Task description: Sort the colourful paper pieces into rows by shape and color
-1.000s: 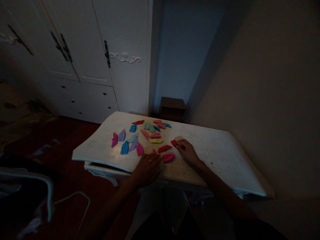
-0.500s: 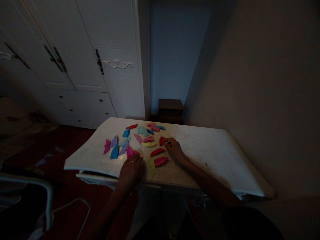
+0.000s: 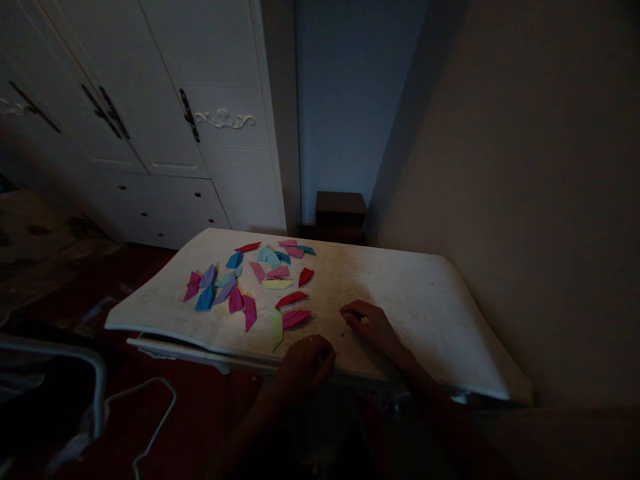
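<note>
Folded paper pieces lie on the left half of a white table (image 3: 415,287), among them a red piece (image 3: 306,276), a longer red piece (image 3: 292,299), a magenta piece (image 3: 297,320) and a light green piece (image 3: 277,330). At the table's front edge is my left hand (image 3: 306,363), just right of and below the green piece, its fingers curled towards the thumb. My right hand (image 3: 373,327) rests over bare tabletop to the right of the pieces, fingers bent and tips together. Nothing shows in either hand, and neither touches a paper piece.
More pieces lie further left, such as a blue one (image 3: 205,298), a yellow one (image 3: 277,284) and a purple one (image 3: 225,291). A white wardrobe (image 3: 235,180) stands behind, with a small brown cabinet (image 3: 341,203) beside it. A pale metal frame (image 3: 97,380) is at lower left.
My left hand has left a magenta piece and moved right, to the table's front edge. My right hand has let go of the red piece and drawn back to the right and nearer.
</note>
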The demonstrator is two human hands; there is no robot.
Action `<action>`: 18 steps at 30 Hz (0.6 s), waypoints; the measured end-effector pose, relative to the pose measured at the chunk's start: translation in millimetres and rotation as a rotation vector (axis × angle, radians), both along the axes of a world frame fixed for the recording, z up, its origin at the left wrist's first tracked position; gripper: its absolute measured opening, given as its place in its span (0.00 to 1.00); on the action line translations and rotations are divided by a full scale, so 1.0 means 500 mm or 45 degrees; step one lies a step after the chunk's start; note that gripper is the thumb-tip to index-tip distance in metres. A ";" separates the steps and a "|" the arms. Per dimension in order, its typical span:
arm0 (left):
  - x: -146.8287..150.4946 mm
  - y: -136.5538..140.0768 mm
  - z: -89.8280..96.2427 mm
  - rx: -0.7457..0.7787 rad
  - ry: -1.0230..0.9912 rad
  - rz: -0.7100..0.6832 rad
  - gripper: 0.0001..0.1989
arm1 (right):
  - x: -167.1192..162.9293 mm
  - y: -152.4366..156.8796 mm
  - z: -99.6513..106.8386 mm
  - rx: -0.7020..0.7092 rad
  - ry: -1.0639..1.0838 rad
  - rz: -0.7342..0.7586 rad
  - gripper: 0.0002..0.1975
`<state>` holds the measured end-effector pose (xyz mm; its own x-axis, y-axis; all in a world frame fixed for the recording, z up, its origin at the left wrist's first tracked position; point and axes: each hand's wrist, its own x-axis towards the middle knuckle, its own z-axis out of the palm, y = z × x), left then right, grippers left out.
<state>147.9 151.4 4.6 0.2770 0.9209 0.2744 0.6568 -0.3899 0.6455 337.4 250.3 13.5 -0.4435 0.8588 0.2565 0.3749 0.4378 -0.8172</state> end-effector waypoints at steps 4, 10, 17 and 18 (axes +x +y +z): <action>0.049 0.050 -0.006 -0.133 -0.130 -0.055 0.11 | 0.085 -0.021 -0.024 -0.118 0.047 -0.142 0.13; 0.062 0.091 -0.015 -0.183 -0.317 0.078 0.12 | 0.173 -0.044 -0.055 -0.267 0.347 -0.585 0.19; 0.060 0.063 -0.024 -0.103 -0.299 0.108 0.12 | 0.156 -0.042 -0.060 -0.285 0.328 -0.606 0.20; 0.059 0.061 -0.024 -0.097 -0.304 0.121 0.12 | 0.153 -0.043 -0.059 -0.260 0.277 -0.582 0.19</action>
<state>177.4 181.9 -7.3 0.1243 0.9602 0.2500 0.5139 -0.2779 0.8116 414.1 229.0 -16.0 0.0316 0.9936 0.1087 0.3026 0.0941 -0.9484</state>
